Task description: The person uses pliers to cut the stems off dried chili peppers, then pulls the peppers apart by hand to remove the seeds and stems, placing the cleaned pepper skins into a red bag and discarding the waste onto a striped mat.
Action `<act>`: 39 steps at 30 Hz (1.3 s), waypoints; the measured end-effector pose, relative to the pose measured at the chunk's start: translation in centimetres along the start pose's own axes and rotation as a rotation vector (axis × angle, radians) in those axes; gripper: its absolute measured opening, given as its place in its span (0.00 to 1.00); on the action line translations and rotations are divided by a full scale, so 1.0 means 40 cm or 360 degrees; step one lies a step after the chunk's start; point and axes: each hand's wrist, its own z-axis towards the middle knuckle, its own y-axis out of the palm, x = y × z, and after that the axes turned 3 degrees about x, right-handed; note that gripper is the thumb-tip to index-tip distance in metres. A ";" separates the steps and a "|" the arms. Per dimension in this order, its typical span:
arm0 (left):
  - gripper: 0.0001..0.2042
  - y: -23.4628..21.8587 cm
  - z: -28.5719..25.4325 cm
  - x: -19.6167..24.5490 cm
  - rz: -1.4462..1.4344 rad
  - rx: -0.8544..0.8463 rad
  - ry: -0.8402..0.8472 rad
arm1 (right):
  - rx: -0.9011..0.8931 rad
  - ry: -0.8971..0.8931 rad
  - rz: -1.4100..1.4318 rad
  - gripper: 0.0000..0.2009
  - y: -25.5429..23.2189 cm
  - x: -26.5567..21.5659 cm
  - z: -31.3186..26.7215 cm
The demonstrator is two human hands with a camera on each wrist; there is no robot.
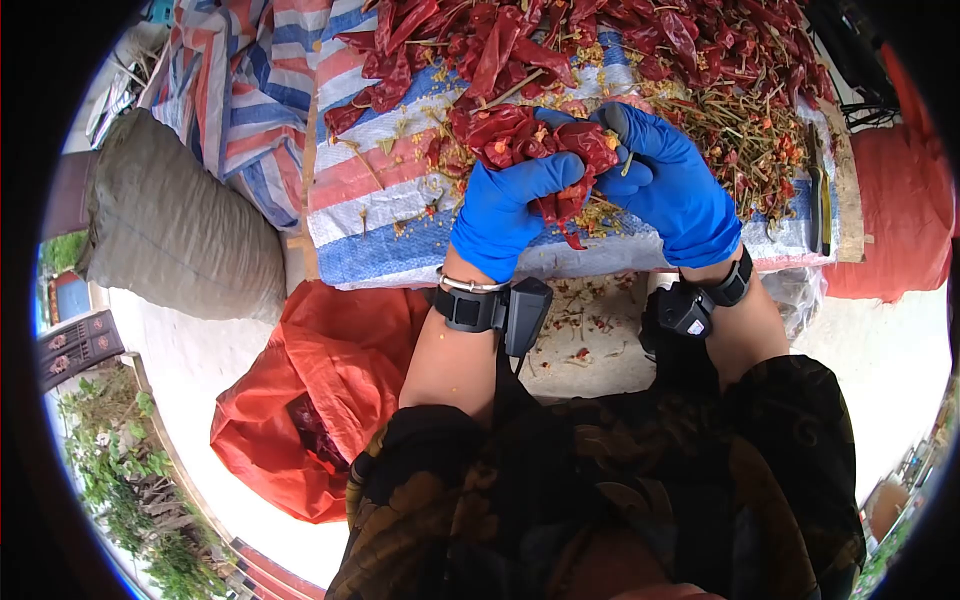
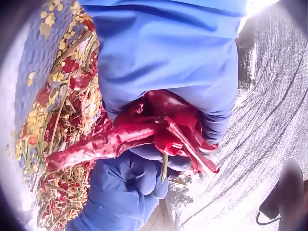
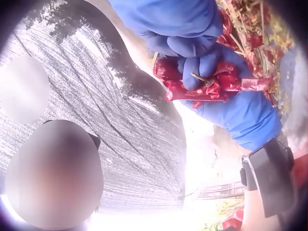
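Note:
In the head view, my blue-gloved left hand grips a bunch of dried red chilies above the front of the striped sheet. Wrinkled pods stick out past its fingers in the left wrist view. Close against the bunch, my gloved right hand has its fingers curled and pinches at a chili stem. In the right wrist view the left thumb presses over the red pods, with the right hand's fingers just above; its fingertips are partly hidden.
Loose dried chilies cover the back of the striped sheet. A heap of cut stems lies at right beside a dark-handled tool. A full woven sack stands left, an orange-red bag sits near my left arm, and another red sack is at right.

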 end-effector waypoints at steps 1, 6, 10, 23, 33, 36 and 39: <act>0.17 -0.004 0.001 -0.004 -0.0013 0.0053 0.0025 | -0.0091 0.0058 0.0074 0.07 0.000 0.000 0.002; 0.17 0.015 0.027 -0.009 0.0175 0.0356 0.0178 | 0.0634 -0.0781 -0.1483 0.07 0.037 -0.025 0.003; 0.22 0.037 0.026 0.006 0.0865 0.0309 0.0567 | 0.0826 -0.0889 -0.1671 0.07 0.019 -0.043 0.006; 0.15 0.048 0.000 0.006 0.0711 0.0293 0.0318 | 0.0423 -0.0281 -0.0830 0.07 0.025 -0.019 -0.007; 0.12 0.035 0.004 0.010 0.0393 0.0240 0.0314 | 0.0328 -0.0380 -0.0445 0.06 0.024 0.015 0.006; 0.13 0.043 0.009 0.017 0.0718 0.0390 0.0247 | 0.0600 -0.1127 -0.1525 0.05 0.018 0.014 0.010; 0.14 0.045 0.014 0.015 0.0824 0.0428 0.0254 | 0.0625 -0.1520 -0.2130 0.05 0.019 0.013 0.003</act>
